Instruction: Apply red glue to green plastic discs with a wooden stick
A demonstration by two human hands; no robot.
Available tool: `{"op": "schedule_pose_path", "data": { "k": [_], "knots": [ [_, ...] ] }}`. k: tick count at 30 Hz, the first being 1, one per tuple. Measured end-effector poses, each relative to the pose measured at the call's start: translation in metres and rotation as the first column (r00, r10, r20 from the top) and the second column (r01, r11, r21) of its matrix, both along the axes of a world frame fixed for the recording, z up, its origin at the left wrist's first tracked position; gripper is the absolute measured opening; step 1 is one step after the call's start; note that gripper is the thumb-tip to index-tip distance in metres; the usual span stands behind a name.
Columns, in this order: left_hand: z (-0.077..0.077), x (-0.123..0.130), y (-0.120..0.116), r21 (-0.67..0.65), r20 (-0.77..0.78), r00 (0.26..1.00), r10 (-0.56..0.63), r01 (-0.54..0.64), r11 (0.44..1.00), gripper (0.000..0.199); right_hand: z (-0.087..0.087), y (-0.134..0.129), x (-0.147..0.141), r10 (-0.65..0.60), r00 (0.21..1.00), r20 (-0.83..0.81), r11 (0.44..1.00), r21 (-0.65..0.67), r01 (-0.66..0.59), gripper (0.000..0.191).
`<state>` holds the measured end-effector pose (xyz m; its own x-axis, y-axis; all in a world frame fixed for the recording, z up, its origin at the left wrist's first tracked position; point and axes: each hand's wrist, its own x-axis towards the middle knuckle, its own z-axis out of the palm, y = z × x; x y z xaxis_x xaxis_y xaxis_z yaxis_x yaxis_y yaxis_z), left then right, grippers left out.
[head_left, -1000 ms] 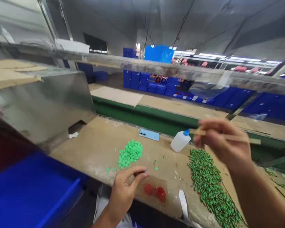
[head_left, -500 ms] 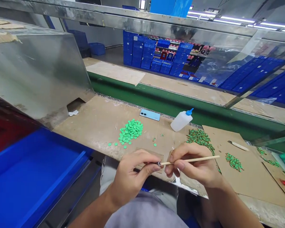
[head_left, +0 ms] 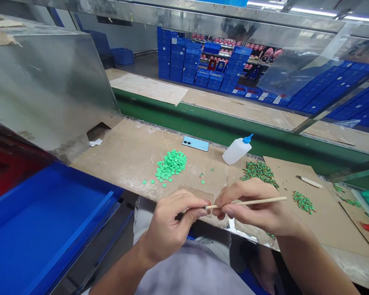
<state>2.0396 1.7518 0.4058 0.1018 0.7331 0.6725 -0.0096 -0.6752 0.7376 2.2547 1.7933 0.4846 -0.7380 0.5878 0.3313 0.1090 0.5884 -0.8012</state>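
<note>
Here's the surface (head_left: 135, 155), left hand (head_left: 170, 223) and right hand (head_left: 261, 211) pinched narrow by its six o'clock edge, bottle (head_left: 233, 152) at one o'clock from them, right gripping the stick (head_left: 264, 200), nine o'clock tip at a tiny piece (head_left: 206, 207) in the left's pinch

The brown bench (head_left: 127, 153) bears green discs (head_left: 171, 164), a phone (head_left: 198, 144) and a white bottle (head_left: 235, 152).

Thin pale stick (head_left: 266, 200), near-horiz., R end slightly up; L tip at tiny pc. (head_left: 206, 207), mostly hidden.
</note>
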Motion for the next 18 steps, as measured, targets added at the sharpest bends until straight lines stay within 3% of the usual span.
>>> {"op": "schedule_pose_path", "data": {
  "k": [8,14,18],
  "knots": [
    [-0.0042,0.0001,-0.0019,-0.073,0.001,1.0,-0.026,0.026,0.997,0.014,-0.0008,0.0016,0.0004,0.029,0.999,0.031,0.994,0.107,-0.032,0.012],
    [-0.0046,-0.0009,-0.0026,0.008,-0.076,0.997,0.029,-0.028,1.0,0.013,-0.0035,0.0032,0.0007,0.06,0.997,0.054,0.985,0.159,-0.068,0.014],
    [-0.0032,-0.0013,-0.0024,-0.032,-0.093,0.996,0.009,-0.012,0.999,0.014,-0.004,0.0045,-0.0002,0.095,0.994,0.062,0.98,0.168,-0.104,0.011]
  ]
}}
